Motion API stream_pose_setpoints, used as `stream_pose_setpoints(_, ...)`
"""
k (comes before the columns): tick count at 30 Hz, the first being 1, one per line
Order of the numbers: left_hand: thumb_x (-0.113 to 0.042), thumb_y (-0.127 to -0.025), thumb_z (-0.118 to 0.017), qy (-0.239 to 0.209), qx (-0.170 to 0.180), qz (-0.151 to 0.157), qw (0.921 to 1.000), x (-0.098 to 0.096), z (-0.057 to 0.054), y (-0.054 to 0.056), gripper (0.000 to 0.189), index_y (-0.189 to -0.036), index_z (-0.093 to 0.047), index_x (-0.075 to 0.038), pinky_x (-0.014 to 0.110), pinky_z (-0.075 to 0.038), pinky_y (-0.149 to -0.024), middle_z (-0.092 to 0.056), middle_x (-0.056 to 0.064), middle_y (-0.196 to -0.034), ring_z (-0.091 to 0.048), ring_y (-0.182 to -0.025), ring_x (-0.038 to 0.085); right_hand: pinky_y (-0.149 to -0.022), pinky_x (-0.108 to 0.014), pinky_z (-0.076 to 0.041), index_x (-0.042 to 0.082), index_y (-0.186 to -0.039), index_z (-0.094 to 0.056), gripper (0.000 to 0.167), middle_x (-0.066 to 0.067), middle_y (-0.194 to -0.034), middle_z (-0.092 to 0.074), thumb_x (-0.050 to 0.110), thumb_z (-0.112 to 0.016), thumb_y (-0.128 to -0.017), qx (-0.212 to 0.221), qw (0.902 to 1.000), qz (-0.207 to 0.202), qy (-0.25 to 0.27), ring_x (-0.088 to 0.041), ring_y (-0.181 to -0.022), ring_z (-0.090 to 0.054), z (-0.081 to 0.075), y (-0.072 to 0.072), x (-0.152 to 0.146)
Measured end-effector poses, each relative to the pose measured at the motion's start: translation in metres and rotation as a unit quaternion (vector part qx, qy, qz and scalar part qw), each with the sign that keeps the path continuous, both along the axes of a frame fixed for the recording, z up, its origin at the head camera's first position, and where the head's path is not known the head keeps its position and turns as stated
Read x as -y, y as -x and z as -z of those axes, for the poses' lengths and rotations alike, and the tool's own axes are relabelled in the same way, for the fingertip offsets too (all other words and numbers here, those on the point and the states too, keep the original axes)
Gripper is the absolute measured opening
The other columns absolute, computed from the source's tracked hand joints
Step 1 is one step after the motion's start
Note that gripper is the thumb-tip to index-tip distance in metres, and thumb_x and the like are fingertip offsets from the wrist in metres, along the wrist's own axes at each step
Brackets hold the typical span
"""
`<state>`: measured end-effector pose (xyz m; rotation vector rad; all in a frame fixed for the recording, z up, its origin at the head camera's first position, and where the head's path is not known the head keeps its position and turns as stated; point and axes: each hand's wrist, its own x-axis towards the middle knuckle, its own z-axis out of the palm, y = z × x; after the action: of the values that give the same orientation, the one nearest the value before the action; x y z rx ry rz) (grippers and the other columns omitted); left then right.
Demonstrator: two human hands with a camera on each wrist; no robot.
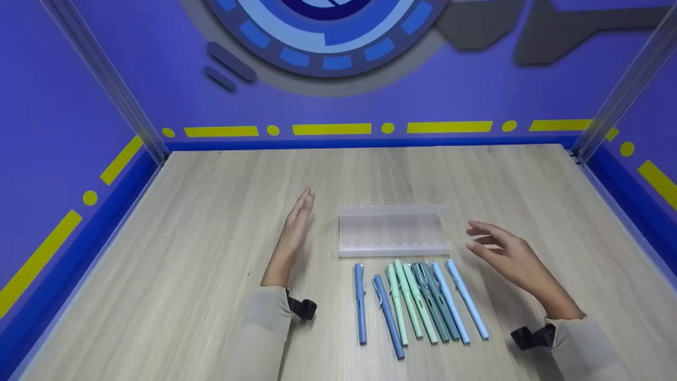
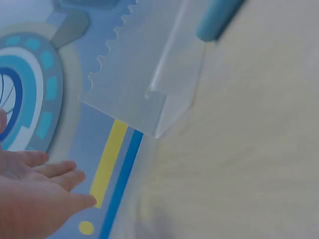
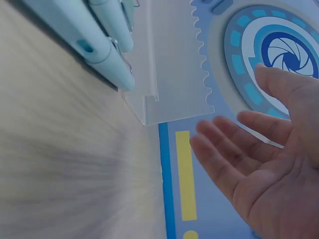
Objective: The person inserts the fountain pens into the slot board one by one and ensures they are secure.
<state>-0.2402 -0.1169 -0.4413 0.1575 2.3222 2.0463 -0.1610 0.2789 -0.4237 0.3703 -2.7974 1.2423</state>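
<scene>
A clear plastic pen rack (image 1: pixel 394 250) with scalloped edges stands mid-table between my two hands. In front of it lies a row of capped pens: two blue pens (image 1: pixel 360 304) on the left, then mint green pens (image 1: pixel 410 301), dark teal pens (image 1: pixel 441 302), and light blue pens (image 1: pixel 468 300) on the right. My left hand (image 1: pixel 297 225) is left of the rack, fingers extended and holding nothing. On the other side, my right hand (image 1: pixel 505 256) hovers with fingers loosely bent, nothing in it. Both wrist views show bare palms beside the rack's scalloped wall (image 3: pixel 182 74).
The wood-grain table (image 1: pixel 185 238) is enclosed by blue panels (image 1: pixel 338 114) with yellow markings at the back and sides. Metal posts (image 1: pixel 629 100) rise at the back corners. A black wrist camera (image 1: pixel 302 308) sits on the left sleeve, another (image 1: pixel 531 337) on the right.
</scene>
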Motion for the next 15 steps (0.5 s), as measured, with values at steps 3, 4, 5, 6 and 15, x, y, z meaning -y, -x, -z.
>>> stream_pose_setpoints(3, -0.048, -0.104, -0.025, -0.100, 0.012, 0.016, 0.9948, -0.002, 0.004, 0.004, 0.062, -0.153, -0.020, -0.010, 0.041, -0.012, -0.124, -0.030, 0.011, -0.157, -0.021, -0.148, 0.024, -0.080, -0.013, -0.052, 0.004, -0.137, -0.050, 0.048, -0.016, -0.121, -0.063, 0.029, -0.060, -0.096, 0.036, 0.9992, -0.010, 0.010, -0.006, -0.101, -0.063, 0.001, -0.001, -0.002)
stream_pose_setpoints(4, -0.047, -0.104, -0.025, -0.137, 0.017, 0.023, 0.9902, -0.003, 0.006, 0.006, 0.061, -0.153, -0.021, -0.009, 0.039, -0.013, -0.124, -0.031, 0.012, -0.156, -0.022, -0.148, 0.023, -0.078, -0.015, -0.053, 0.003, -0.135, -0.052, 0.048, -0.016, -0.119, -0.064, 0.029, -0.061, -0.095, 0.050, 0.9985, -0.015, 0.015, -0.004, -0.098, -0.063, 0.002, 0.000, -0.003)
stream_pose_setpoints(5, -0.044, -0.105, -0.024, -0.172, 0.019, 0.032, 0.9843, -0.004, 0.008, 0.007, 0.059, -0.152, -0.022, -0.007, 0.040, -0.013, -0.124, -0.031, 0.014, -0.156, -0.023, -0.147, 0.024, -0.076, -0.017, -0.054, 0.002, -0.134, -0.053, 0.048, -0.016, -0.117, -0.065, 0.029, -0.061, -0.095, 0.064, 0.9976, -0.021, 0.019, -0.001, -0.094, -0.063, 0.002, 0.000, -0.004)
stream_pose_setpoints(6, -0.042, -0.106, -0.025, -0.209, 0.025, 0.039, 0.9768, -0.005, 0.010, 0.008, 0.058, -0.152, -0.022, -0.006, 0.040, -0.013, -0.124, -0.031, 0.015, -0.155, -0.023, -0.147, 0.025, -0.075, -0.018, -0.055, 0.000, -0.133, -0.053, 0.048, -0.017, -0.115, -0.065, 0.028, -0.062, -0.095, 0.077, 0.9964, -0.028, 0.021, -0.001, -0.092, -0.063, 0.003, 0.001, -0.005)
stream_pose_setpoints(15, -0.037, -0.105, -0.033, -0.317, 0.052, 0.069, 0.9446, -0.020, 0.026, 0.014, 0.054, -0.149, -0.029, -0.006, 0.038, -0.016, -0.123, -0.034, 0.016, -0.154, -0.026, -0.146, 0.024, -0.072, -0.022, -0.056, -0.008, -0.129, -0.052, 0.049, -0.019, -0.106, -0.064, 0.022, -0.065, -0.092, 0.176, 0.9805, -0.071, 0.052, -0.011, -0.090, -0.065, 0.011, 0.007, -0.005)
